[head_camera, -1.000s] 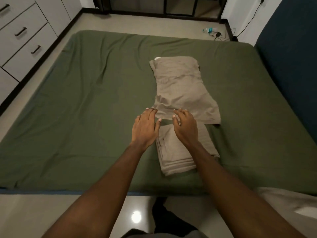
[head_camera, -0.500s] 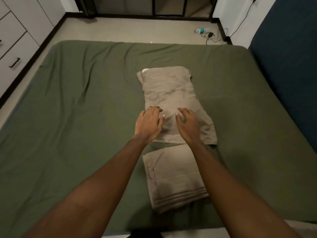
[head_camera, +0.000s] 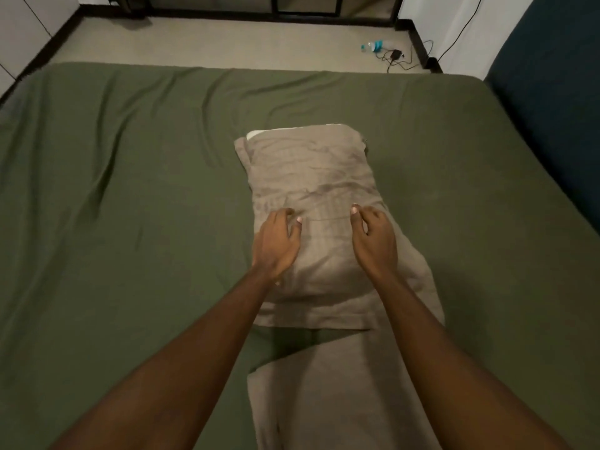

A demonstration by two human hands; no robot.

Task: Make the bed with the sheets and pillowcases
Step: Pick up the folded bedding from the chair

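Observation:
A pillow (head_camera: 311,177) in a taupe pillowcase lies lengthwise in the middle of the bed, on the green fitted sheet (head_camera: 130,222). A strip of white pillow (head_camera: 259,134) shows at its far open end. My left hand (head_camera: 276,245) lies on the pillow's left side with fingers curled into the fabric. My right hand (head_camera: 373,241) is on the right side, its fingers likewise curled into the pillowcase and its thumb stretched forward. A folded taupe sheet (head_camera: 341,401) lies just in front of the pillow, between my forearms.
A dark blue headboard (head_camera: 552,76) runs along the bed's right side. On the floor beyond the bed lie a small bottle (head_camera: 373,46) and a charger with its cable (head_camera: 396,55). White cupboard fronts (head_camera: 19,27) stand at the far left.
I have leaned further over the bed. Both hands slid up the pillow, moved apart, and their fingers went from flat to curled into the pillowcase.

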